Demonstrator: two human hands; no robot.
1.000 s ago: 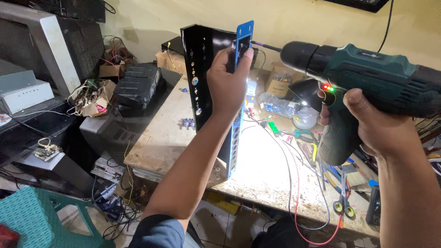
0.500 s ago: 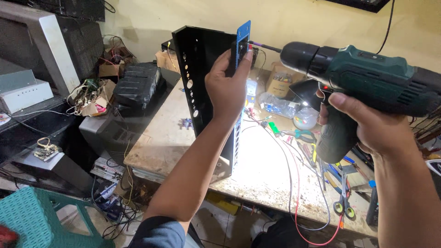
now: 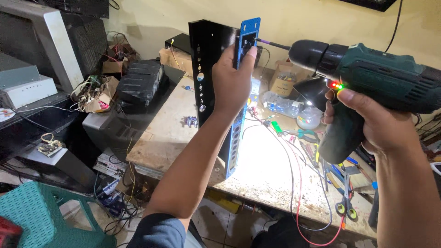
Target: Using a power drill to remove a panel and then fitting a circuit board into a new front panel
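My left hand (image 3: 233, 79) grips a tall black metal chassis (image 3: 206, 64) with a blue front panel (image 3: 239, 133), holding it upright on the workbench (image 3: 174, 133). My right hand (image 3: 374, 126) holds a dark green cordless drill (image 3: 367, 78) by its handle. The drill's bit (image 3: 272, 43) points left and touches the blue panel near its top, just beside my left fingertips. Small lights glow on the drill's body.
A desk lamp (image 3: 310, 94) lights the bench. Wires, scissors (image 3: 344, 204), pliers and small parts lie at the right. Old electronics and a black case (image 3: 138, 82) crowd the left. A teal plastic stool (image 3: 41, 211) stands on the floor.
The chassis has turned a little in my left hand. The drill has moved left and its bit now meets the top of the blue panel.
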